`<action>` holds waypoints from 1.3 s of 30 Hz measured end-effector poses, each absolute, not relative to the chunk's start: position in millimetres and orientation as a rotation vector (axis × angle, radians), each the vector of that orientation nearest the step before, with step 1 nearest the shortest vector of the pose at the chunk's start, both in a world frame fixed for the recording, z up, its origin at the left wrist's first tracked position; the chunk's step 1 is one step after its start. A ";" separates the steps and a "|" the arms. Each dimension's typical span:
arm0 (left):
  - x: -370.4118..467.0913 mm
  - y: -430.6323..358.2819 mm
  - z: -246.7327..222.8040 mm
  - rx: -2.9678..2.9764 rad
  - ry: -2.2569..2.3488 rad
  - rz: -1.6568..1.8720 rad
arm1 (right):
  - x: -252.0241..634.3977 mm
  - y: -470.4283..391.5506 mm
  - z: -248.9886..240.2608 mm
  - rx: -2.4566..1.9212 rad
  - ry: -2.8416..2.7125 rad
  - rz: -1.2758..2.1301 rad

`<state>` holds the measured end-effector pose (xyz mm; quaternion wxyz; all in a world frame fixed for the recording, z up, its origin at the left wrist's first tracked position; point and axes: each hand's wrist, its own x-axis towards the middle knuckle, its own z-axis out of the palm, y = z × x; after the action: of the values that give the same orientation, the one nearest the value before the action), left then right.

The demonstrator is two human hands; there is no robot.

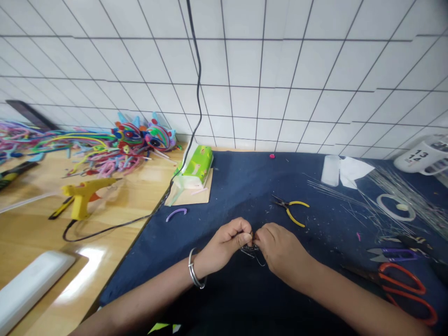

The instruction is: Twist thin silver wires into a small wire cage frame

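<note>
My left hand [226, 245], with a silver bangle [193, 268] at its wrist, pinches a small dark piece with thin wire [249, 252] at the front middle of the blue cloth. Close against it, my right hand [280, 249] has its fingers closed on the same piece from the other side. Fine wire loops hang below the fingertips. The fingers hide most of the piece. Yellow-handled pliers [296, 212] lie open on the cloth beyond my right hand.
On the left are a yellow glue gun [82, 198], its black cord and colourful pipe cleaners [101, 149]. A green tissue pack [198, 163] sits behind. To the right are red-handled scissors [402, 277], purple snips [395, 254], loose wires [402, 191] and a white mug [420, 156].
</note>
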<state>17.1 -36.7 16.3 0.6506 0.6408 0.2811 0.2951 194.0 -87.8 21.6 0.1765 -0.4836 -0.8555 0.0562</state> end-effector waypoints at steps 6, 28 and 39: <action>15.9 -37.0 17.8 1.460 0.689 0.632 | 196.8 -80.4 35.9 -1.445 -2.153 0.841; 10.8 -33.1 23.6 2.384 0.595 0.880 | 178.4 -89.6 46.8 -1.528 -1.781 0.835; 7.9 -17.4 16.1 1.883 0.407 0.903 | 199.2 -83.2 49.2 -1.210 -2.000 0.409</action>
<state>7.9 -17.4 16.1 0.4857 0.7737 0.1670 0.3709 199.2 -83.2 49.2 0.3749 -0.4725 -0.7814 0.1598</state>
